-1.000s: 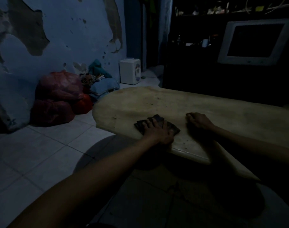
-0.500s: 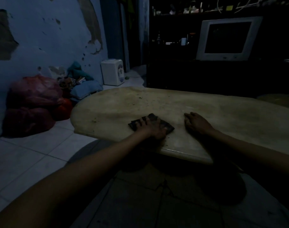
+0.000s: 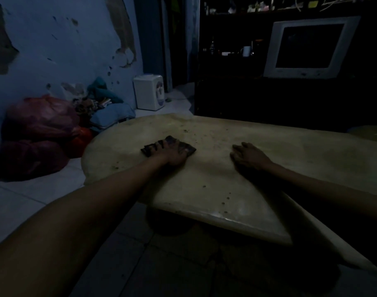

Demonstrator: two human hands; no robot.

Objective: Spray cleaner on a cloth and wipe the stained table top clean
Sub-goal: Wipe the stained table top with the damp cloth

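On the worktop (image 3: 204,179), the left hand (image 3: 172,156) presses flat on the dark cloth (image 3: 183,146) while the right hand (image 3: 250,156) rests spread and empty nearby; farther specks may merely smear if the cloth is dry.

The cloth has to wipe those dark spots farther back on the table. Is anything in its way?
Nothing visible is. The left hand presses the cloth flat, and only bare table top lies between it and the specks.

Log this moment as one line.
left hand: pressing cloth on table | right hand: flat, empty | specks remain
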